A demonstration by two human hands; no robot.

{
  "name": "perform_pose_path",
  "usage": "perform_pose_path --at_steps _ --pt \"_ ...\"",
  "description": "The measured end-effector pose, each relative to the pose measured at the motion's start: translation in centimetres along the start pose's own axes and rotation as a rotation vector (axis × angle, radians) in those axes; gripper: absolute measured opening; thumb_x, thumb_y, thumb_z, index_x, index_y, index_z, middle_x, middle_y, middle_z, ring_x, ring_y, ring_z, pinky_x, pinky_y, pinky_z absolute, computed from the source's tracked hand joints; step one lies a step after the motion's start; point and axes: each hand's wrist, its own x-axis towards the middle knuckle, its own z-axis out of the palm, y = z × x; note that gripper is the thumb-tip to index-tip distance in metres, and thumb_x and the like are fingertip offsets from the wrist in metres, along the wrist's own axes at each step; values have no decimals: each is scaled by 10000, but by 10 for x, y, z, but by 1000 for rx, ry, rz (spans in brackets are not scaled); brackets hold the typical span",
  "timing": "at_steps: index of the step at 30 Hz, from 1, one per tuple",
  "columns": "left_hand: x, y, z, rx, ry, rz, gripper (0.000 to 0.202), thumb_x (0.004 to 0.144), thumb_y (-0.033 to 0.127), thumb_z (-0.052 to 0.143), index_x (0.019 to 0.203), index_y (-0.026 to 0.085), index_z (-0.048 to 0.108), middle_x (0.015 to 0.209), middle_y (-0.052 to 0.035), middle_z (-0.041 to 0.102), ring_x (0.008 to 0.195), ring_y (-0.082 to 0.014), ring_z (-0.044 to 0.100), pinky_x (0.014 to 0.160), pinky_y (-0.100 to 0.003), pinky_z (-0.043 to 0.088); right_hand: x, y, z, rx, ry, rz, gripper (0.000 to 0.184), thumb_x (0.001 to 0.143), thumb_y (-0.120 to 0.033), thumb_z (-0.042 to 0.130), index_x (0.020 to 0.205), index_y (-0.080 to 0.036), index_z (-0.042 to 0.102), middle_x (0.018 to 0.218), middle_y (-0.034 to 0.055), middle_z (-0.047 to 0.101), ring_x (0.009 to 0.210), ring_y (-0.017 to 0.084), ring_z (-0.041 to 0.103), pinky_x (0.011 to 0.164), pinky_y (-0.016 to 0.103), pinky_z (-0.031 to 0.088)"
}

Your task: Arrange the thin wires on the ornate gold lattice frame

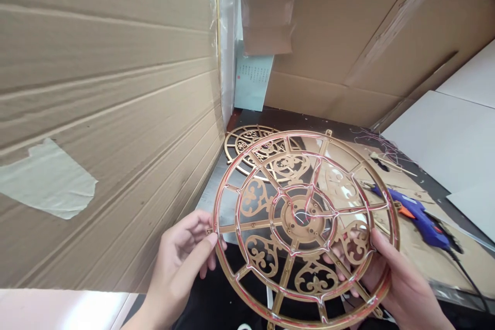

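I'm holding one gold frame [305, 227] of two, with both hands on it.
My left hand [181, 252] is pinching its left rim; my right hand [402, 283] is gripping the lower-right rim, fingers behind the spokes. The second frame [243, 147] is lying on the surface [211, 196] behind, half hidden. One glue gun [419, 216] is lying to the right. The held frame's bottom edge is running out of view.

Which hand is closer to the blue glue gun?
Right. The right hand holds the gold wheel at its rim, beside the glue gun; the left hand holds the opposite rim, farther away.
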Motion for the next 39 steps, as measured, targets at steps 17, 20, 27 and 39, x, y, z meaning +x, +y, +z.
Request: perform_pose_path --at_steps 17,20,27,39 --pt "2 6 1 3 20 -31 341 916 511 641 993 185 575 727 -8 620 499 -100 530 409 -175 404 0 -2 -1 -2 -10 55 438 905 -646 611 1046 -267 779 907 132 815 852 392 781 597 459 651" --pt "1 7 2 17 9 -33 349 913 520 640 992 184 589 775 -23 644 501 -98 533 412 -182 405 -1 -3 0 -47 -14 50 461 894 -663 614 1046 -260 779 904 137 813 866 392 777 589 448 646" --pt "1 7 7 149 50 60 231 899 410 678 967 195 630 782 -13 644 681 -121 613 575 -175 472 -6 2 2 -45 -4 37 422 858 -630 688 928 -228 797 912 154 808 913 389 770 705 464 647" --pt "-5 24 28 122 193 13 196 753 281 712 853 207 561 753 38 574 660 -103 550 606 -177 427 -10 6 2 -6 38 -6 275 822 -553 776 868 -282 797 913 108 815 946 385 763 758 478 642"
